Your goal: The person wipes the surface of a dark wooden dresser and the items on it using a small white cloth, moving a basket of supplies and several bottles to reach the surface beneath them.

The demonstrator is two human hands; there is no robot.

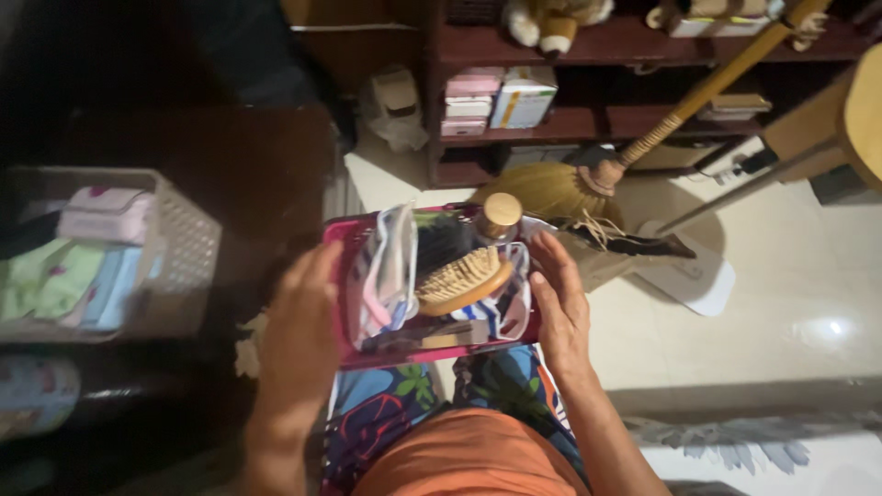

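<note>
Pink basket (342, 230) — its sides hidden, contents blurred, beneath both palms.

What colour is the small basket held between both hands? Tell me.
Pink, or magenta: the basket shows best in the head view, its only view.

— What sits at the left?
— A white basket (188, 246) with folded cloths (69, 266) in pink, green and blue, beside a dark cabinet (248, 165).
— And far off?
— A dark wooden shelf (588, 119) holding small boxes (501, 99), with plush toys (556, 20) on top.
— On the right?
— A straw broom (588, 179) leans across the pale floor (790, 266), near a white board (694, 276). A patterned mat (744, 445) lies near.
</note>
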